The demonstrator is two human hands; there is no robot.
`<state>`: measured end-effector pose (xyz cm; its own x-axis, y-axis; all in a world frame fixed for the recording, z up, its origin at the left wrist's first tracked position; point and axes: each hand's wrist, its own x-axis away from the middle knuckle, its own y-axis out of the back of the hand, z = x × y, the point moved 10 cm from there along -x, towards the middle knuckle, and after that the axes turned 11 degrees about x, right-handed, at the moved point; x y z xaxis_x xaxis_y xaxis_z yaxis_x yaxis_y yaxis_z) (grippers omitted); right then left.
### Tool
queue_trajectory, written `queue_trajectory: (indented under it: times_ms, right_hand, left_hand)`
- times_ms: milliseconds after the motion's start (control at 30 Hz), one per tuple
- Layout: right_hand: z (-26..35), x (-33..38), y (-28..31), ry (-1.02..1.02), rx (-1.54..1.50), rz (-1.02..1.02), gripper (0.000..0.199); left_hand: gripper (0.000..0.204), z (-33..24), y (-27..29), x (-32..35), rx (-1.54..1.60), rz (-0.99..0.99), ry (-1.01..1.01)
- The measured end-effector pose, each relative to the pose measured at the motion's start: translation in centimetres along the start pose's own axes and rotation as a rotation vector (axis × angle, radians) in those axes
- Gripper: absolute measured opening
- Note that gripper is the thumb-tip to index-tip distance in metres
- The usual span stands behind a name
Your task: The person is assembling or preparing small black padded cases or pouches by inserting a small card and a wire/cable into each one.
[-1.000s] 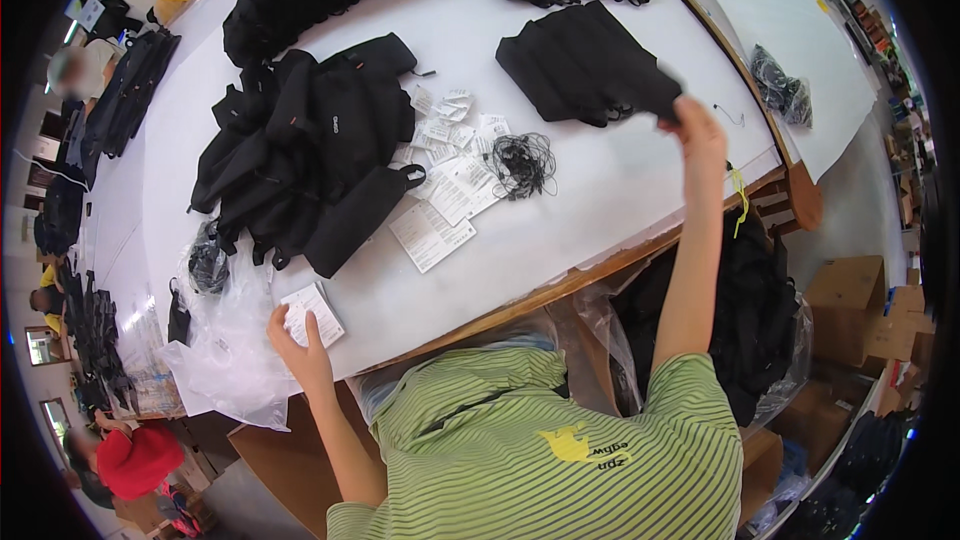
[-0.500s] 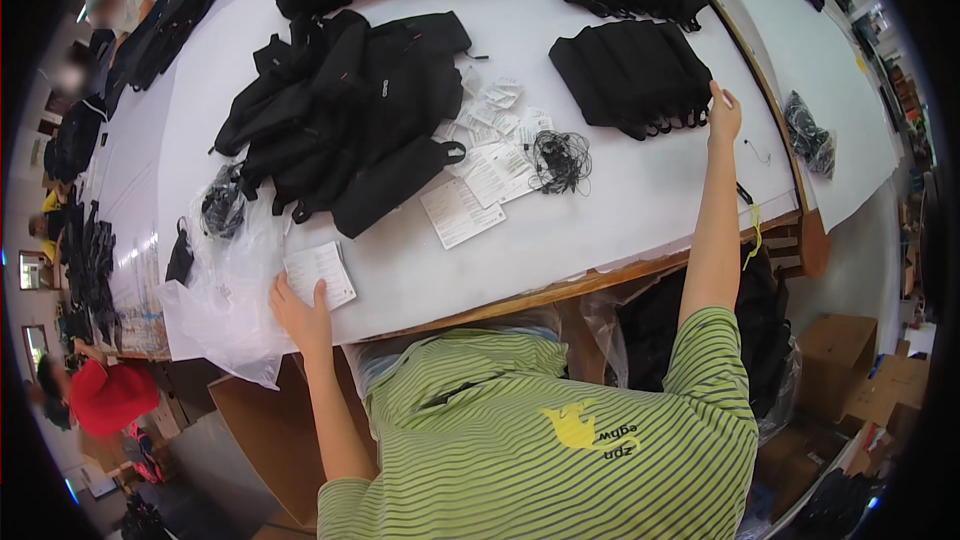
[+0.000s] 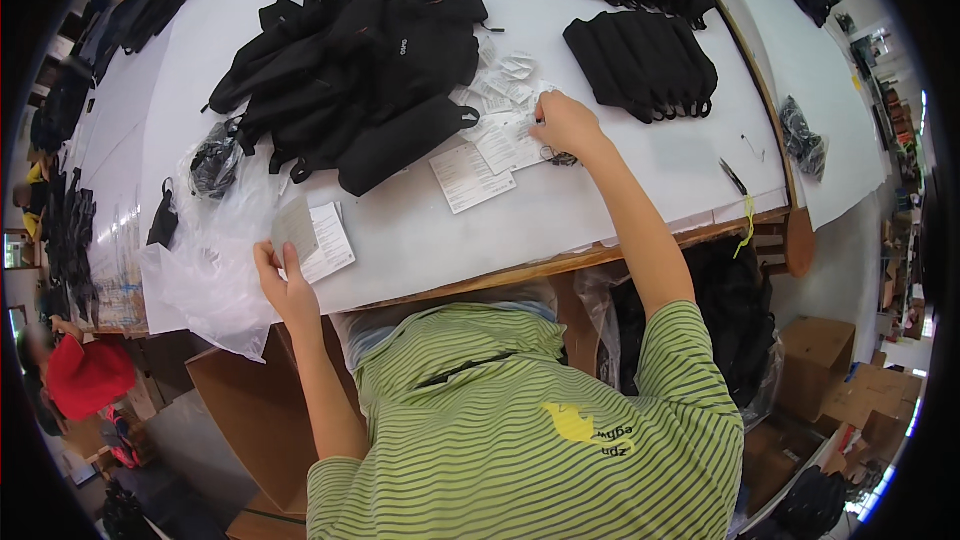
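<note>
A printed paper leaflet (image 3: 296, 228) is lifted between the thumb and fingers of my left hand (image 3: 288, 283). Beneath it lies a small stack of white printed leaflets (image 3: 331, 240). My right hand (image 3: 570, 128) is over the tangle of thin black cords (image 3: 561, 157), which it mostly hides. Its fingertips are pinched together with a dark bit between them, too small to make out. Next to it lie loose printed sheets (image 3: 470, 180) and small white tags (image 3: 515, 67).
Black bags (image 3: 350, 80) lie heaped on the white table (image 3: 420, 260). A row of folded black items (image 3: 645, 65) is at the right. Small snips (image 3: 734, 178) with a yellow cord lie near the right edge. Clear plastic bags (image 3: 215, 275) cover the left front corner.
My right hand has left the folded black row and moved left to the cord tangle. My left hand has raised a leaflet from the stack. The view has shifted slightly.
</note>
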<state>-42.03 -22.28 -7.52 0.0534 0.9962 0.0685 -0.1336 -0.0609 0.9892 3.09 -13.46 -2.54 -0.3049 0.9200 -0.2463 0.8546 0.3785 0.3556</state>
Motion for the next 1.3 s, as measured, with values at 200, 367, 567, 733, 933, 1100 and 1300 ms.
queue_trajectory:
  times_ms: [200,367,567,733,933,1100,1300]
  right_hand:
    - [-0.3,-0.2,-2.0,-0.020,0.137,0.167,0.017]
    - [-1.0,1.1,0.6,-0.056,-0.014,-0.023,0.013]
    - [0.1,2.6,7.0,-0.110,-0.165,-0.218,0.015]
    - [-1.4,3.0,0.5,-0.107,0.103,-0.072,0.014]
    - [-0.8,3.9,5.7,-0.079,-0.102,-0.331,0.011]
    - [0.2,5.2,11.5,-0.135,-0.270,-0.462,0.012]
    - [1.4,7.1,13.7,-0.024,-0.544,-0.542,0.010]
  left_hand:
    - [0.015,-1.6,2.9,1.2,0.422,-0.147,0.027]
    - [0.046,0.8,4.2,1.9,0.517,-0.224,0.121]
    - [0.057,1.8,3.5,2.3,0.501,-0.209,0.231]
    - [0.012,-0.5,1.4,2.5,0.602,-0.139,0.171]
    - [0.027,0.2,1.6,3.4,0.595,-0.100,0.222]
    - [0.040,0.7,1.3,3.4,0.618,-0.080,0.249]
    - [0.017,-1.1,0.4,3.6,0.595,-0.093,0.159]
